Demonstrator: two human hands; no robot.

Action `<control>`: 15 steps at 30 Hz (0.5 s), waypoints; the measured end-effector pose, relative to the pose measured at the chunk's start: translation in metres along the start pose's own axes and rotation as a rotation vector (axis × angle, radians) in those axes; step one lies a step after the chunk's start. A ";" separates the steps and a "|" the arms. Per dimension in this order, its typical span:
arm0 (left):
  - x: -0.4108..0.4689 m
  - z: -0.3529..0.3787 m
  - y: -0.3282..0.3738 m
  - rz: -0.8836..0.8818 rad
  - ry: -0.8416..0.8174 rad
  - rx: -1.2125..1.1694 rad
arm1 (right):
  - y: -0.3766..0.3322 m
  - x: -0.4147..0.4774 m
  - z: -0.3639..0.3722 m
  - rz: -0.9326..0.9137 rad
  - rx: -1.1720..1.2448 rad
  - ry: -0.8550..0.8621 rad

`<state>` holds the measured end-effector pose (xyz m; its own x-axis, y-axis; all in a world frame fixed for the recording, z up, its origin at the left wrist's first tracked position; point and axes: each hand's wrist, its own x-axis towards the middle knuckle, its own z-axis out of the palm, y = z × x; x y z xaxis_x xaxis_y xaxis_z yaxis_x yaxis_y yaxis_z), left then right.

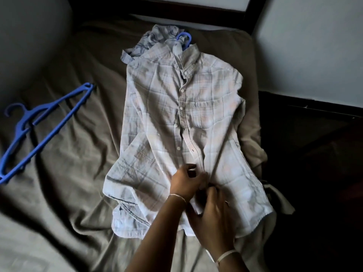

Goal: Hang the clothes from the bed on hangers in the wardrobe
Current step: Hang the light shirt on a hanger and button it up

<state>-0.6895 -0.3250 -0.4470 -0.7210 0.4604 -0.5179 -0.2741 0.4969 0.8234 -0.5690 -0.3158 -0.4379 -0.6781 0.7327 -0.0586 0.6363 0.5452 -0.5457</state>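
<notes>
Left hand (185,181) and right hand (215,214) in pinch grip on placket of plaid shirt (176,107), hanger (189,39) inside

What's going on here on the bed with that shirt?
A person has a pale plaid button-up shirt laid flat on the brown-sheeted bed. The left hand and the right hand pinch its front placket near the hem, apparently doing up a button. The hook of a blue plastic hanger pokes out at the collar; a second blue plastic hanger lies beside the shirt.

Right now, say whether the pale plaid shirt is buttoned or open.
Buttoned down to the left hand and right hand: the pale plaid shirt has its placket closed; lower, cannot tell.
</notes>
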 end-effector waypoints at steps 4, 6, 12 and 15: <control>0.001 -0.005 -0.007 -0.083 -0.017 -0.314 | -0.005 -0.003 -0.009 0.162 0.238 0.096; -0.001 -0.008 -0.011 -0.134 0.005 -0.439 | -0.007 -0.005 -0.012 0.110 0.147 0.169; -0.013 -0.025 -0.016 -0.165 0.156 -0.536 | -0.023 -0.023 -0.005 -0.056 -0.122 0.040; -0.018 -0.033 -0.023 -0.126 0.168 -0.371 | -0.025 -0.035 0.006 -0.053 -0.193 -0.045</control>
<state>-0.6911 -0.3697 -0.4491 -0.7523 0.2714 -0.6003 -0.5552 0.2293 0.7995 -0.5635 -0.3572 -0.4273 -0.7254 0.6844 -0.0738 0.6553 0.6537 -0.3786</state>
